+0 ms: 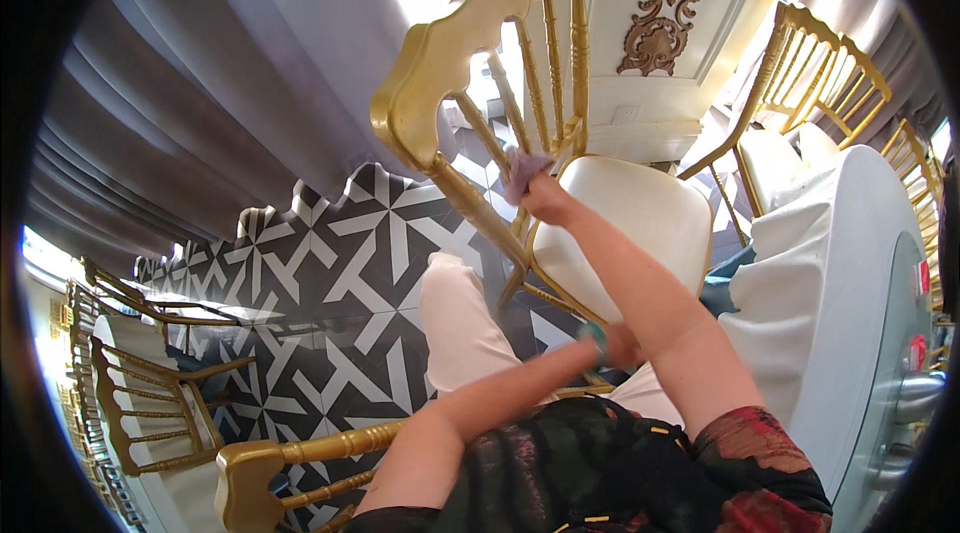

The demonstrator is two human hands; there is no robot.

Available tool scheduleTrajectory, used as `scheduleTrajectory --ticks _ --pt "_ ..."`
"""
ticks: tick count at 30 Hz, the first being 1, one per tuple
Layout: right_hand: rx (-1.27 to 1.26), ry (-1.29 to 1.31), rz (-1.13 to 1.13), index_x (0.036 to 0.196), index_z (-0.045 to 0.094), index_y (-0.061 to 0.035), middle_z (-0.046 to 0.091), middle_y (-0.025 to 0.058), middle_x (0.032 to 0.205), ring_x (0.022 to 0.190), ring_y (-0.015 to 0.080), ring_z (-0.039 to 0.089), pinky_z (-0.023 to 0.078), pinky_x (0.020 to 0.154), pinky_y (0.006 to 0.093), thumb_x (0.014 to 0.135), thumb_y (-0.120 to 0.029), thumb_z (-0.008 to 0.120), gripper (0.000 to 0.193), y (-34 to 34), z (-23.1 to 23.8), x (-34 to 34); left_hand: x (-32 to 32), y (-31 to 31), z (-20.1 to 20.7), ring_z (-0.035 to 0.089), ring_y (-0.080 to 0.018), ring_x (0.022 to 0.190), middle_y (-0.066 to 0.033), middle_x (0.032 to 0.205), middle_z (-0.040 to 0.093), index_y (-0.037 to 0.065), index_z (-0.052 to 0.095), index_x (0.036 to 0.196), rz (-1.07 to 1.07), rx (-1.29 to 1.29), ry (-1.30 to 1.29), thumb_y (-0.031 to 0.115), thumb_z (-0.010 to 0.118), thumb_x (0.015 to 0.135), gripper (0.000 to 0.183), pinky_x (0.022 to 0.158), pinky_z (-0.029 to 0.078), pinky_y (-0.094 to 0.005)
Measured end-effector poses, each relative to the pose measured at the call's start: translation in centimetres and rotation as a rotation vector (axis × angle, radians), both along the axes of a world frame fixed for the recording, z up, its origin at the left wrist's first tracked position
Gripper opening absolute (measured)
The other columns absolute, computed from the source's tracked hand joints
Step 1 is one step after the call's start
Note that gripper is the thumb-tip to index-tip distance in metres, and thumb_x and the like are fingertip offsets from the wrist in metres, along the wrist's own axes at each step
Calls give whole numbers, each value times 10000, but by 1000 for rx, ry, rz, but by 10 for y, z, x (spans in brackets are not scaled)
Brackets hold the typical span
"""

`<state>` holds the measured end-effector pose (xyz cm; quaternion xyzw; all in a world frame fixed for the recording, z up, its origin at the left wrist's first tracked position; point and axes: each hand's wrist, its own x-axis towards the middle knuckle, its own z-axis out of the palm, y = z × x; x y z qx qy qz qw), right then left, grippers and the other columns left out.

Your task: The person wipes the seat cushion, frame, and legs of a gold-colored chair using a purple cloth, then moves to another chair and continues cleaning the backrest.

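A gold chair [400, 123] with a white padded seat [630, 218] stands in front of me, its turned back spindles facing the window side. My right hand [548, 199] is closed on a lilac cloth [524, 173] and presses it to the lower part of a back spindle. Crossing beneath my right forearm, my left hand [622, 345] is by the near edge of the seat. It is smeared by motion, so its fingers cannot be made out. A green band [594, 341] circles the left wrist.
At right stands a round table [830, 233] with a white cloth, with more gold chairs [800, 63] beyond it. Grey curtains [250, 63] hang at left over a patterned floor [350, 263]. Another gold chair [250, 483] is close behind me; more chairs [150, 403] stand at far left.
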<state>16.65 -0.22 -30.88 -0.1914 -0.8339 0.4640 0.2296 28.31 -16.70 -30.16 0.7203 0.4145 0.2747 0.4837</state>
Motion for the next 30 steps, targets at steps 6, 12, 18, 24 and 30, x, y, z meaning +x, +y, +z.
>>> scheduleTrajectory --ticks 6,12,18,24,30 --pt "-315 145 -18 960 524 -40 506 60 915 861 178 497 406 799 299 739 -66 633 247 -15 45 6 94 -16 20 391 -288 1256 -151 1346 451 80 501 1270 -471 -62 -318 277 552 887 435 1041 303 -393" --pt "-340 277 27 1054 563 -51 552 31 990 934 103 498 407 823 266 796 -94 597 264 -40 148 -12 109 -28 7 428 -278 1214 -143 1312 481 63 510 1252 -568 -49 -397 251 561 881 419 1011 336 -388" --pt "-287 276 -19 872 570 -15 556 62 831 834 198 560 442 783 309 772 -49 627 120 -28 84 -23 111 -44 2 465 -269 1172 -135 1277 511 47 519 1234 -582 -54 -394 224 570 875 403 982 369 -383" --pt "-163 63 -92 1062 540 -55 538 24 1021 982 149 495 394 879 276 834 -114 578 239 2 -27 18 116 -55 -5 502 -259 1130 -126 1243 540 31 527 1216 -603 -18 -404 198 579 869 388 952 402 -378" --pt "-573 69 -80 1134 528 -39 549 31 1060 1038 146 501 392 920 289 856 -133 569 296 -42 20 35 57 -37 -43 539 -249 1088 -118 1209 570 15 536 1197 -242 201 -507 171 587 863 372 923 435 -373"
